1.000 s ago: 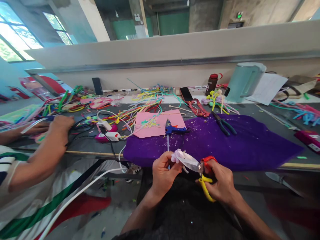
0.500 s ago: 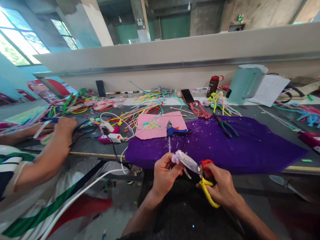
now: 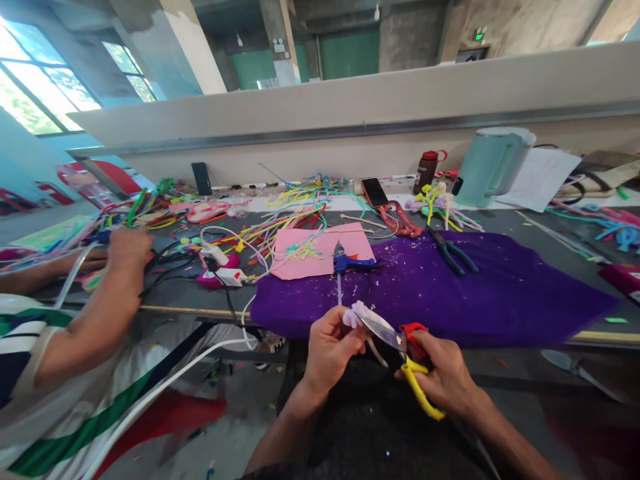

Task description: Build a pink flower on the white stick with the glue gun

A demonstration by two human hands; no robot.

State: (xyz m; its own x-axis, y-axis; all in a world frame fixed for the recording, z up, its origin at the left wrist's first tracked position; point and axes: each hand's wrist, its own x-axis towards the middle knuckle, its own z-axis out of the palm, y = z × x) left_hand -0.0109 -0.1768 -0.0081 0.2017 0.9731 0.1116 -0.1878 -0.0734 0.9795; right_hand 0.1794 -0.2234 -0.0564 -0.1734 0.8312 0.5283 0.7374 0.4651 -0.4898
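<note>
Between the thumb and fingers of my left hand is a small pale-lilac fuzzy flower-like piece, with a light stem trailing below. My right hand grips scissors with one red and one yellow handle. Their blades reach left and meet the lilac piece; whether they cut into it I cannot tell. Just beyond my hands, a blue glue gun rests nozzle-up at the border of a pink sheet and a purple cloth. Dark-handled pliers lie on the cloth.
At the left a co-worker's hand and arm rest over the table. White cables run from a power strip past the table edge. Pipe cleaners, a phone, a brown bottle and a teal kettle stand or lie at the back.
The yellow scissor handle has swung slightly down and right, while the blades stay at the lilac piece. The co-worker's arm at the left has shifted a little.
</note>
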